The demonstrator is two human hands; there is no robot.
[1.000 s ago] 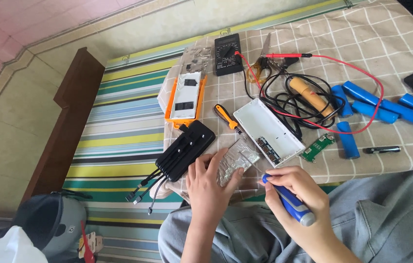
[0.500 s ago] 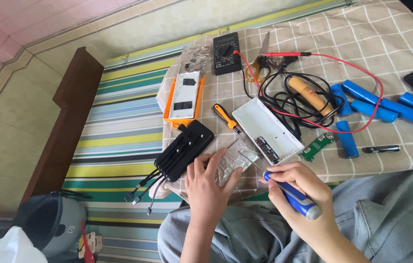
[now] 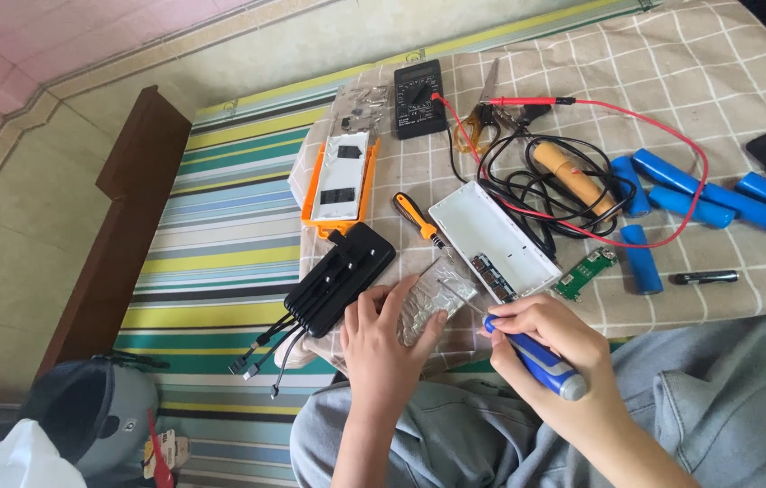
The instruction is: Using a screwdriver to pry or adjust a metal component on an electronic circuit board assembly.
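low in the frame's centre, the left hand (image 3: 383, 348) presses flat on a clear plastic piece (image 3: 426, 305) on the checked cloth (image 3: 744, 244) — the right hand (image 3: 550, 343) is clamped around a blue-handled screwdriver (image 3: 535, 359), tip at the piece, just below the white case (image 3: 494, 239).

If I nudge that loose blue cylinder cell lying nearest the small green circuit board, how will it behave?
The blue cell is a smooth round cylinder lying on its side, so it will probably roll sideways rather than slide. The checked cloth under it may slow that a little. It looks rigid, and likely dense for its size. The green circuit board beside it could stop a leftward roll.
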